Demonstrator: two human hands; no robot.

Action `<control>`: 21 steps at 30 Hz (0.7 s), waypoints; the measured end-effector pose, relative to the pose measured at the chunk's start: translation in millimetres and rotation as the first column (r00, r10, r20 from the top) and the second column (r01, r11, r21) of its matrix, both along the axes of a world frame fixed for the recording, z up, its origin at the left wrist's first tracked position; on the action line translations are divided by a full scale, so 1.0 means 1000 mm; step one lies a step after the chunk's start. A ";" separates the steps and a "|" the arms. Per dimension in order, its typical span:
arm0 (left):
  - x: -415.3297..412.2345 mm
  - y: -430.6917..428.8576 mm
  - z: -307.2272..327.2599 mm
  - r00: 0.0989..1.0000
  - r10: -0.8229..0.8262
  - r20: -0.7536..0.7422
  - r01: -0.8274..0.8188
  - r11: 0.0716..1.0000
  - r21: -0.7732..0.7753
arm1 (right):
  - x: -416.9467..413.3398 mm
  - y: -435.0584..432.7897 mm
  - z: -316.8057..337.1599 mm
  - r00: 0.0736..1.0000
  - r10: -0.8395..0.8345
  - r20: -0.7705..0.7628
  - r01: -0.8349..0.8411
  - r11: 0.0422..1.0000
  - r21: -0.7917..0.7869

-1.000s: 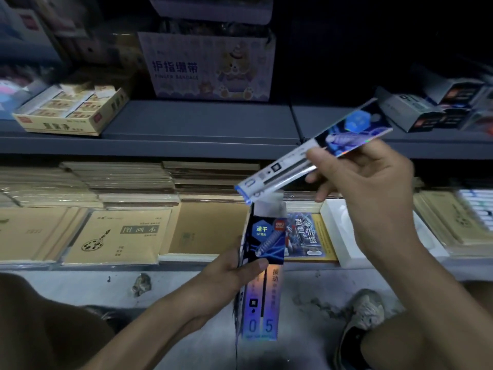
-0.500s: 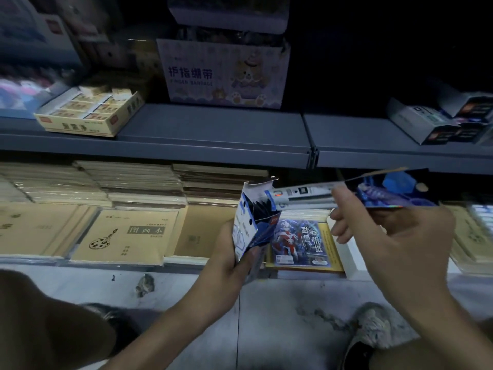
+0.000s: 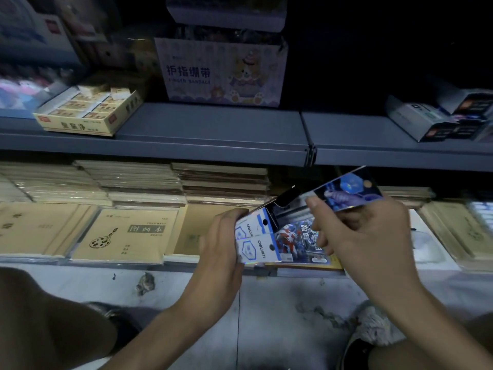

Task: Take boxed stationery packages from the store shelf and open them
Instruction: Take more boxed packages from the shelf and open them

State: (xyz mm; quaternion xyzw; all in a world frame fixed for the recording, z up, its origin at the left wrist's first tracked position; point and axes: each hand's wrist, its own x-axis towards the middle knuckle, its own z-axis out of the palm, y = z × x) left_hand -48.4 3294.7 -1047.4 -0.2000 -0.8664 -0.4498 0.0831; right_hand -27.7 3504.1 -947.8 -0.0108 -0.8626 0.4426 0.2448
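Note:
My left hand [image 3: 220, 245] grips a blue and white pen box [image 3: 254, 239], tilted with its open end and raised flap pointing up and right. My right hand [image 3: 357, 236] pinches a long slim blue package [image 3: 346, 192] between thumb and fingers; its near end reaches down to the open mouth of the box. Whether that end is inside the box I cannot tell. Both hands are low, in front of the bottom shelf.
Stacks of tan notebooks [image 3: 125, 233] fill the bottom shelf, and a colourful booklet [image 3: 298, 244] lies behind the box. On the grey upper shelf [image 3: 213, 129] stand a yellow eraser box [image 3: 88, 113], a finger-bandage carton [image 3: 221, 70] and more pen boxes [image 3: 440, 118]. My knees and a shoe [image 3: 373, 335] are below.
My left hand turned the box from hanging upright to tilted, open end up. My right hand lowered the slim package from the upper shelf level to the box's mouth.

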 end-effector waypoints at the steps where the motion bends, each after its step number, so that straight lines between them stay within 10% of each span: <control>1: 0.001 0.001 0.000 1.000 -0.006 0.003 0.006 1.000 0.011 | -0.004 -0.003 -0.004 0.999 0.005 0.043 -0.004 1.000 -0.031; 12: 0.004 0.006 -0.004 0.998 0.000 0.056 -0.009 0.988 0.157 | -0.012 -0.017 -0.002 0.996 0.080 0.041 -0.069 0.975 -0.211; 21: 0.005 0.008 -0.006 0.997 0.024 0.080 -0.038 0.983 0.178 | -0.021 -0.025 -0.023 0.999 0.023 0.028 -0.026 0.992 0.124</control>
